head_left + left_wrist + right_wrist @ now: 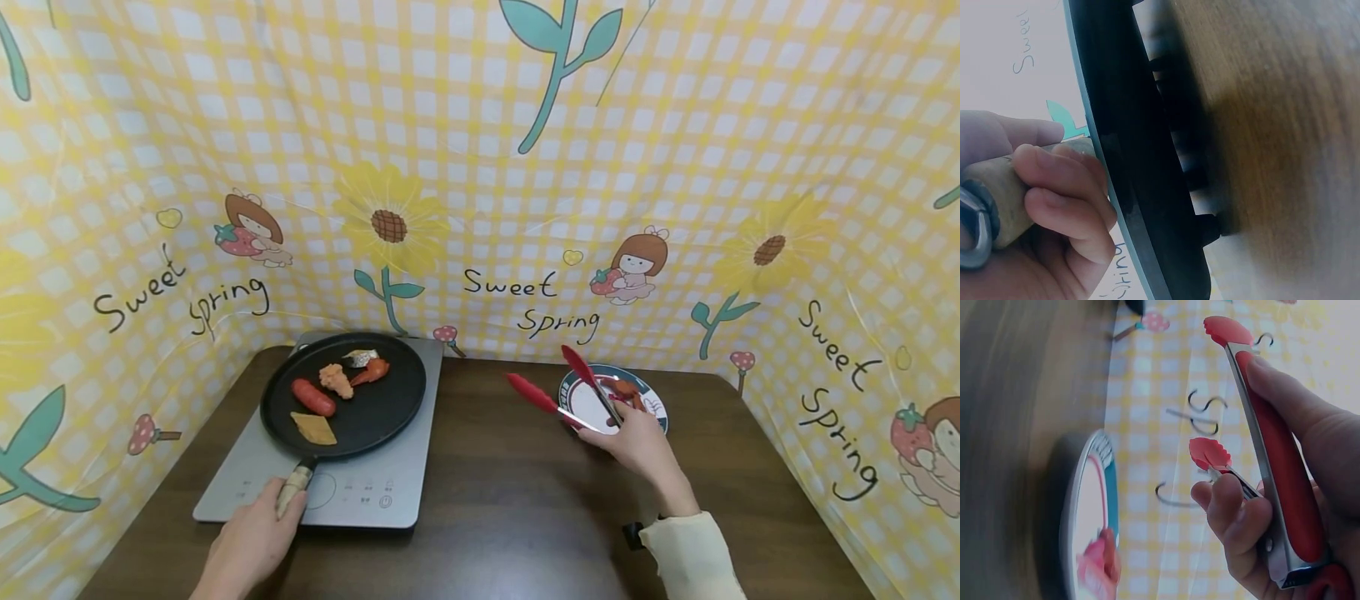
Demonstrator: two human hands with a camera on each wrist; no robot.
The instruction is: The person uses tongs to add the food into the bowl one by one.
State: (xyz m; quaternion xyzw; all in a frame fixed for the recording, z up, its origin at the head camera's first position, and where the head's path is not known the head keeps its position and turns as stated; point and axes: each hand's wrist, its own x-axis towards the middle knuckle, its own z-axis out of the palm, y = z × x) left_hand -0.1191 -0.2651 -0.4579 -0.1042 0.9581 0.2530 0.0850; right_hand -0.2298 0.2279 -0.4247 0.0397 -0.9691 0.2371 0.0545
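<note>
My left hand [255, 533] grips the wooden-look handle [295, 490] of a black frying pan [378, 421], its fingers wrapped round it in the left wrist view. In the pan lie a red sausage [313, 397], a flat yellow piece [313, 428], a lumpy orange piece [336, 381], a silvery-skinned piece [362, 358] and a reddish-orange piece [372, 371]. At the right, my right hand [645, 450] holds red-tipped metal tongs [1285, 469] with their arms spread and nothing between the tips. Both hand and tongs are over a patterned plate [658, 408] bearing red and pink food pieces [1100, 565].
The pan stands on a flat silver cooktop [247, 500] with touch markings. A dark wooden table [495, 483] lies between cooktop and plate. Yellow checked cloth [480, 167] printed with flowers encloses the back and both sides.
</note>
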